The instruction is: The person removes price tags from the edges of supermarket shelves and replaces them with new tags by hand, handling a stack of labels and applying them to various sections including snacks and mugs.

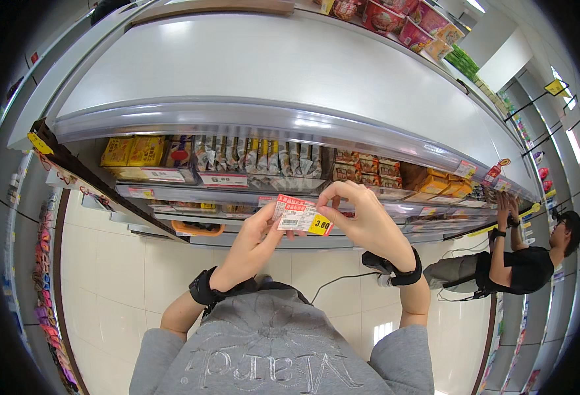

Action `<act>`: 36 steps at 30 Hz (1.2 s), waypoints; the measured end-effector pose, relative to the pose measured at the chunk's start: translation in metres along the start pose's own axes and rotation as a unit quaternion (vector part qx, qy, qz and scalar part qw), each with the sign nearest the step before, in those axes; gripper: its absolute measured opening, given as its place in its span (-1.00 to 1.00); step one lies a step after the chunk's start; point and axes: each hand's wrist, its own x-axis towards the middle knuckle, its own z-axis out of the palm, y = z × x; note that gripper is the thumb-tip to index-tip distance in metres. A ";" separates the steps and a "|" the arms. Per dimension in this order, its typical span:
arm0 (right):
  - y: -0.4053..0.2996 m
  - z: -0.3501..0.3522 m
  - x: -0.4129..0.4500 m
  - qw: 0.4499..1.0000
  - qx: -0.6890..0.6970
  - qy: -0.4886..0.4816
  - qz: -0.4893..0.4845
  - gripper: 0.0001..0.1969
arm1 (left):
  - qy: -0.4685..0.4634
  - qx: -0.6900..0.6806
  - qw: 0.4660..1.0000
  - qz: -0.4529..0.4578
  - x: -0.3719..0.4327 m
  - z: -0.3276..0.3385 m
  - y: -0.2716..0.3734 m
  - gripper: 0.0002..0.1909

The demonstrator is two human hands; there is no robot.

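Note:
My left hand (253, 247) pinches the left side of several overlapping paper price labels (297, 220), which are red, white and yellow and bear printing and a barcode. At their upper right, the bent fingers and thumb of my right hand (364, 222) grip the labels' edge. Both hands are in front of a shelf's price-label strip (211, 193). Just behind them, upright wrapped snack packets (260, 155) stand in a row. Yellow packs (136, 150) are to the left of these, and brown-orange packs (366, 168) to the right.
A bare white shelf top (280, 59) with a clear plastic front rail (270, 116) spans the view. Boxed cup noodles (383, 19) are at the upper right. A person in a black top (522, 269) reaches to the shelf on the right. An orange basket (198, 228) sits low. A cable (337, 280) hangs near my right wrist.

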 end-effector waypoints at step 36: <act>0.161 -0.215 -0.106 0.845 -0.377 0.380 -0.010 -0.73 | 0.022 0.040 0.999 0.009 0.048 0.060 -0.021 -0.69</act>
